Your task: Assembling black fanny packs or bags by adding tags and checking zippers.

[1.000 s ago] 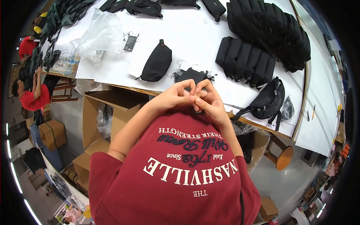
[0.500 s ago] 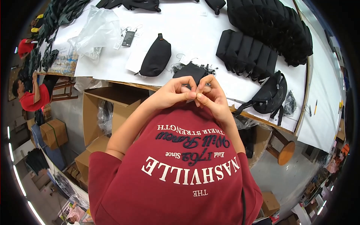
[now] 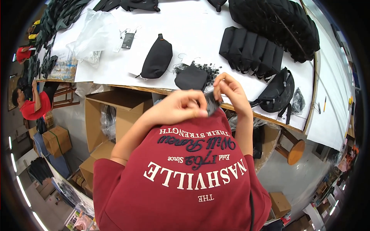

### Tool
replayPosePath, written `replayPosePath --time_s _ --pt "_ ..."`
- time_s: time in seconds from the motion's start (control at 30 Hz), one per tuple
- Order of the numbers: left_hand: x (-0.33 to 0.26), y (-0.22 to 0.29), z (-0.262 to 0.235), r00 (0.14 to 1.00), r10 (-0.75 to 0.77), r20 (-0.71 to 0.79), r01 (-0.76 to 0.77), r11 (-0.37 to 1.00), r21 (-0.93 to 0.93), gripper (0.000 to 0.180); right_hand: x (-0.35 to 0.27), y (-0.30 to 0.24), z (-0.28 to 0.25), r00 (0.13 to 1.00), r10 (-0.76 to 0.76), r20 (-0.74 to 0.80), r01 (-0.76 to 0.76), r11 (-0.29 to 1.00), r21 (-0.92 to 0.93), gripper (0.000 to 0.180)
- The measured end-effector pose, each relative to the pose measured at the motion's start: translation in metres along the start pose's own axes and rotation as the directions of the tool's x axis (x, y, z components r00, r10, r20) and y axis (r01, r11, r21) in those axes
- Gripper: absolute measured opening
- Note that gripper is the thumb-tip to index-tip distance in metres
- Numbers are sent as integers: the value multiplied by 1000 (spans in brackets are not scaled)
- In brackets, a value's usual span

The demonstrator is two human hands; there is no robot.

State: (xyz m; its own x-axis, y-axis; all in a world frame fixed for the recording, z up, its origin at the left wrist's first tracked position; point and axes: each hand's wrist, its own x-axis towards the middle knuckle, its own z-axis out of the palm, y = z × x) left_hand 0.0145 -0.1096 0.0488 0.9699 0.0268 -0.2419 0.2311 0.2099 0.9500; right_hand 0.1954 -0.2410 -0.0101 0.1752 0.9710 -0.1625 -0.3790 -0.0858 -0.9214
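Just above my red shirt, my left hand [image 3: 179, 107] is closed, pinching a small dark card-like tag [image 3: 212, 104] that is smeared by motion. My right hand [image 3: 232, 91] is raised at the tag's upper right edge, fingers curled in a pinch; what lies between them is too small to make out. Past my hands, near the table edge, lies a small black fabric pouch [image 3: 191, 78] beside a tangle of thin black cords [image 3: 208, 70]. Farther left rests a black zip bag [image 3: 157, 57] with a loop at its top.
Black tags [image 3: 128, 40] and clear plastic [image 3: 92, 36] lie at the table's left. Rows of black bags [image 3: 252, 52] and a black waist bag [image 3: 278, 92] occupy the right. Below the edge stand an open carton [image 3: 119, 104] and a wooden stool [image 3: 296, 152]. Another person [image 3: 32, 104] works far left.
My hands were together, fingertips touching; now they are apart, the right one moved right and up. The dark tag shows between them. The whole view has shifted slightly.
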Motion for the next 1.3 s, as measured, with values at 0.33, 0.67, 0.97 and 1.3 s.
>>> replayPosePath --time_s 0.33,0.67,0.97,1.3 --pt "0 8 15 912 -62 405 38 997 66 16 -3 99 -22 838 510 -194 -532 843 -77 44" --pt "-4 38 6 915 -238 325 238 970 38 14 34 50 -5 949 -6 -317 -100 943 -317 19" --pt "8 40 -21 862 428 -273 -31 581 813 11 49 -62 6 785 -512 -349 83 645 -760 17" --pt "26 18 -26 657 752 47 -3 -59 998 45 28 -84 41 815 -567 -119 103 344 -933 16"
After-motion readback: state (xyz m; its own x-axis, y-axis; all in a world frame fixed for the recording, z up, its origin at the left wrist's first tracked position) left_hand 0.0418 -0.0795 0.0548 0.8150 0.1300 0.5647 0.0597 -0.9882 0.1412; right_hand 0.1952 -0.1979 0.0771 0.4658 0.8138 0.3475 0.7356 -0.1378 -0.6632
